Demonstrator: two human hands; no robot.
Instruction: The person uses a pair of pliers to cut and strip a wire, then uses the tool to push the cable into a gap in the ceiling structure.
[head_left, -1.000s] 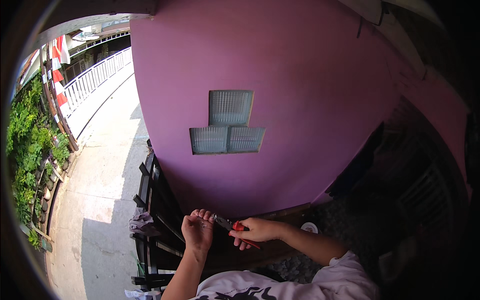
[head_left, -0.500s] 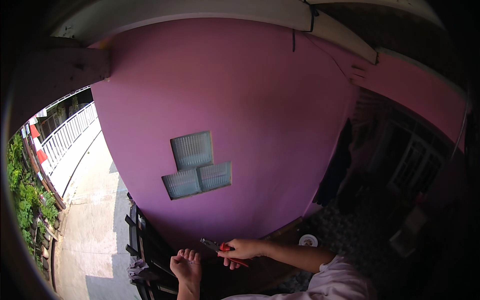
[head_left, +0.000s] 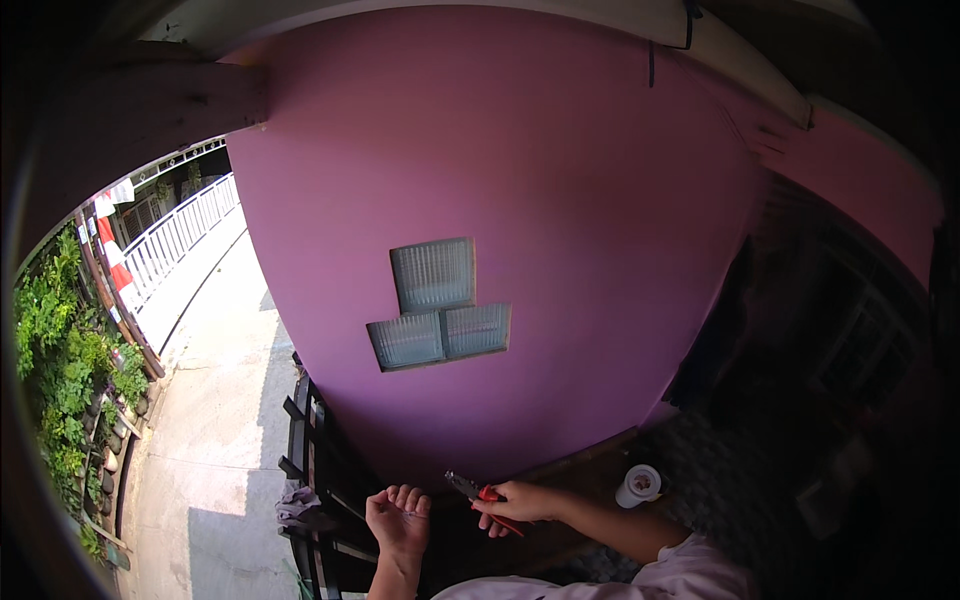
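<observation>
My right hand point(head_left: 528, 502) is wrapped round a pair of pliers point(head_left: 463, 485) with red handles and a metal head. Their jaws point up and to the left, toward the space above my left hand point(head_left: 398, 522). That hand is turned palm up with its fingers curled in. Something small and pale may lie at its fingers, too tiny to make out. The pliers and my left hand are a short gap apart. Whether the jaws grip anything cannot be seen.
Ahead stands a pink wall with glass blocks point(head_left: 433, 275). A dark slatted railing point(head_left: 298, 440) with a grey cloth point(head_left: 298, 505) is at the left, beside a sunlit path point(head_left: 215, 400) and plants. A white cup point(head_left: 640, 484) stands beyond my right forearm.
The whole view has swung left, so the wall and railing sit farther right in it. Both hands keep nearly the same pose, the pliers still in the right one.
</observation>
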